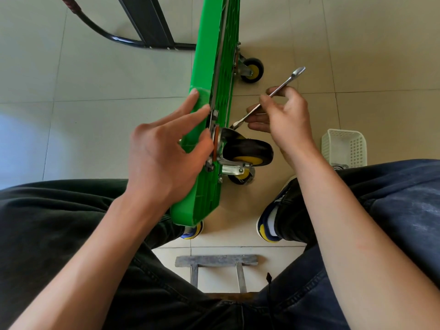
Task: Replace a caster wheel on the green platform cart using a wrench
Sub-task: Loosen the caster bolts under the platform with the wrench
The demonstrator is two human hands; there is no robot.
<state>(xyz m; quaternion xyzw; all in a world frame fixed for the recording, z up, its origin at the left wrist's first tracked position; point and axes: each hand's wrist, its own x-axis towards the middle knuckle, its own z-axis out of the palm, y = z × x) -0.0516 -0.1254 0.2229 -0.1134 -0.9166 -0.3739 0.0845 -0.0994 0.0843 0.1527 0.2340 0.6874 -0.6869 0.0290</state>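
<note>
Your knees and forearms are filling the near edge of the view, and between them the green platform cart (204, 96) is standing on its long edge, running away from you. Your left hand (164, 151) is lying against the deck side with straight fingers, its fingertips (202, 108) and thumb pressing at the rim just where the mounting plate of the caster wheel (247, 151) is sitting; it is bracing, not clutching anything. Your right hand (283, 115) is pinching the middle of the open-ended wrench (269, 96) between thumb and fingers, on the wheel side of the deck, with the lower jaw end hanging just above the caster's fork and the other end pointing away past your knuckles.

The job in hand looks like getting that jaw onto a nut at the plate (which nut, I cannot tell from here). Slide your right grip further out along the handle for leverage, seat the jaw fully square before pulling, and keep the left thumb pressing on the bolt head's side so it isn't spinning. Beyond your right wrist a white plastic basket (345, 146) is standing on the floor, handy for loose hardware.
</note>
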